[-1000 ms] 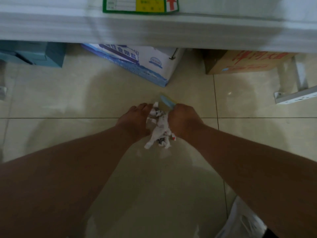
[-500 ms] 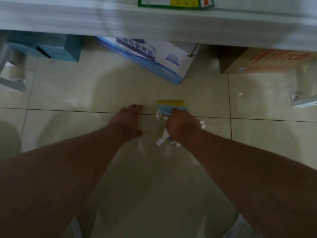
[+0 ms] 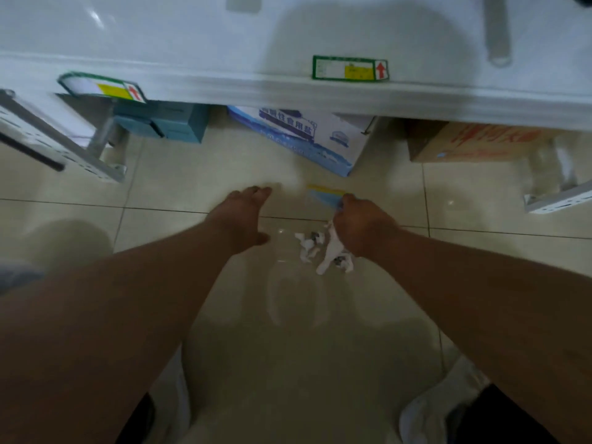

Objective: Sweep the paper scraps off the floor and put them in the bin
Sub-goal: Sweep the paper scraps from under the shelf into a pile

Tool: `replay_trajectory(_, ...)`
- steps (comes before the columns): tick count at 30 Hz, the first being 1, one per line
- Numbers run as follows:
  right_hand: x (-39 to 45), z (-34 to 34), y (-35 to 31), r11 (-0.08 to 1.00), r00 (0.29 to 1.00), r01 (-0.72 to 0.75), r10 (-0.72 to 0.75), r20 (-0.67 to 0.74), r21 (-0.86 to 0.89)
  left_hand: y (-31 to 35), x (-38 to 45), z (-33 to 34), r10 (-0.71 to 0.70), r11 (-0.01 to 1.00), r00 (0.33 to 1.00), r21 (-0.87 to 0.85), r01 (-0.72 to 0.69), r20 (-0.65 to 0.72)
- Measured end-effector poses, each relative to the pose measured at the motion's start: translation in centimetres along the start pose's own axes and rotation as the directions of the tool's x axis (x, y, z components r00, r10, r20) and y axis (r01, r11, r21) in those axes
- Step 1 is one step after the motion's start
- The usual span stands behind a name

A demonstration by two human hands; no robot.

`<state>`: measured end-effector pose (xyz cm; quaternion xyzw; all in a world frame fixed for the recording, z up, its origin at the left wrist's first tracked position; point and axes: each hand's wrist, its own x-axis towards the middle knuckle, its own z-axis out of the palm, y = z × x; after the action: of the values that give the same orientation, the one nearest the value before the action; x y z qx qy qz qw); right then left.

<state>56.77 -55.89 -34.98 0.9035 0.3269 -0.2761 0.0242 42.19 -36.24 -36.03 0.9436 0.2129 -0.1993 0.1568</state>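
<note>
Crumpled white paper scraps (image 3: 309,246) lie on the beige tiled floor (image 3: 288,315) between my two hands. My right hand (image 3: 363,227) is closed around a bunch of the scraps, with a white strip hanging below it, and also holds a flat blue and yellow card (image 3: 325,195) that sticks out past its fingers. My left hand (image 3: 245,216) hovers to the left of the scraps, fingers stretched forward and holding nothing. No bin is in view.
A white shelf edge (image 3: 224,88) with price labels runs across the top. Under it stand a teal box (image 3: 166,123), a blue and white carton (image 3: 307,136) and a brown carton (image 3: 471,142). Metal shelf feet (image 3: 64,149) sit left and right.
My hands have parted: the left one moved away to the left and is now empty. The right one keeps the card and a bunch of scraps, and a few scraps lie loose on the floor.
</note>
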Motion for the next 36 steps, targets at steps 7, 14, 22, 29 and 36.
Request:
replay_trajectory(7,-7.4,-7.0,0.5,0.989,0.992,0.037,-0.019,-0.128,0.142,2.8,-10.6,-7.7,0.066,0.997,0.985,0.049,-0.058,-0.158)
replay_trajectory(14,-11.2,-8.1,-0.2,0.989,0.994,-0.006,0.022,-0.105,0.149,4.0,-17.4,-10.9,0.133,0.972,0.978,0.216,-0.096,-0.159)
replay_trajectory(22,-6.4,-4.0,4.3,0.967,0.967,-0.256,0.256,-0.004,0.008,1.9,-10.3,-3.6,0.084,0.988,0.996,0.130,-0.081,-0.013)
replay_trajectory(29,-2.2,1.1,9.1,0.889,0.887,-0.455,0.447,0.116,0.048,-1.7,-2.8,2.6,0.050,0.993,0.998,0.103,-0.055,0.048)
replay_trajectory(36,1.0,4.9,3.1,0.856,0.873,-0.487,0.485,0.053,0.175,-5.2,-0.3,5.5,0.044,0.996,0.993,0.072,-0.052,0.110)
